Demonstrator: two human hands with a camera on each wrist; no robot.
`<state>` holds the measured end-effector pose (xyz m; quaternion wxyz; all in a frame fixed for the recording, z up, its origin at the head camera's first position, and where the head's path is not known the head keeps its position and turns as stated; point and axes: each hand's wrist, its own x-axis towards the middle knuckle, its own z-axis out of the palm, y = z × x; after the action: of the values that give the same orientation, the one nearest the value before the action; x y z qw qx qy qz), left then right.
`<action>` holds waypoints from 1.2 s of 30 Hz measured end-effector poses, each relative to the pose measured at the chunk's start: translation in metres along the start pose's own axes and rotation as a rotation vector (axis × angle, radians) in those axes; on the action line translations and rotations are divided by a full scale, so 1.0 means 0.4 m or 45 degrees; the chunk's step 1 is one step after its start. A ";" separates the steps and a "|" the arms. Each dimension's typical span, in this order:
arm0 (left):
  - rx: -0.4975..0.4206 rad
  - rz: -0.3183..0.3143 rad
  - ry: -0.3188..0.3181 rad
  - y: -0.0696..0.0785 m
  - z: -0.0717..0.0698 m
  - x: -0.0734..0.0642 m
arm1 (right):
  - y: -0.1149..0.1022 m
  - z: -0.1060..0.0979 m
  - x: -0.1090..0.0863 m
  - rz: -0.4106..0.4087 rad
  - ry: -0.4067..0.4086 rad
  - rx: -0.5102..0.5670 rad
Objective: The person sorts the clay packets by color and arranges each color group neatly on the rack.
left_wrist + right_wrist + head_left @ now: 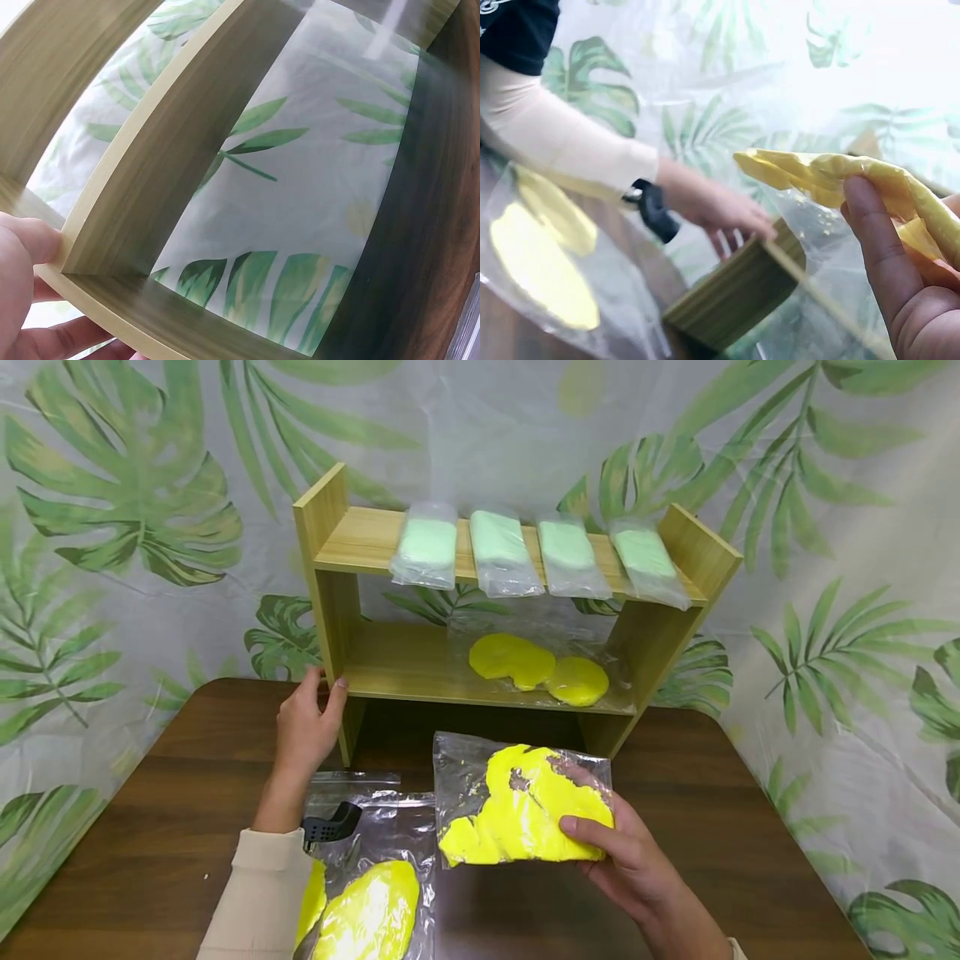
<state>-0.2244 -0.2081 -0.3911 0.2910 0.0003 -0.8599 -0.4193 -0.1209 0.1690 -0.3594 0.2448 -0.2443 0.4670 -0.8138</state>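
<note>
My left hand (pixel 306 727) grips the left upright of a small wooden shelf (pixel 487 691). In the left wrist view, its thumb (pixel 34 238) lies at the front edge and the other fingers reach around the outer side. My right hand (pixel 637 856) holds a clear plastic bag (pixel 459 777) with a flattened, bright yellow clay-like mass (pixel 517 818) in it, in front of the shelf. The right thumb (pixel 870 225) presses on the bag's near face; the fingers behind are mostly hidden. On the middle board lies another clear bag with yellow lumps (pixel 517 660).
Several bags of pale green material (pixel 427 543) lie in a row on the top board, overhanging its front edge. More clear bags with yellow material (pixel 371 910) lie on the dark wooden table (pixel 150 860), beside the left forearm. A leaf-print cloth (pixel 510 410) hangs behind.
</note>
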 end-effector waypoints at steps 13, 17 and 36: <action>0.000 -0.010 0.001 -0.003 0.001 0.001 | -0.071 0.045 0.073 -0.113 0.031 0.018; -0.001 -0.017 -0.010 -0.002 0.000 0.001 | -0.103 0.058 0.102 -0.126 -0.005 0.025; -0.007 -0.010 -0.016 -0.008 -0.002 0.001 | -0.177 0.070 0.350 -0.049 -0.059 -0.064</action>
<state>-0.2249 -0.2108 -0.3927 0.2841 0.0001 -0.8605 -0.4228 -0.2218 0.0946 -0.2611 0.2336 -0.2783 0.4765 -0.8006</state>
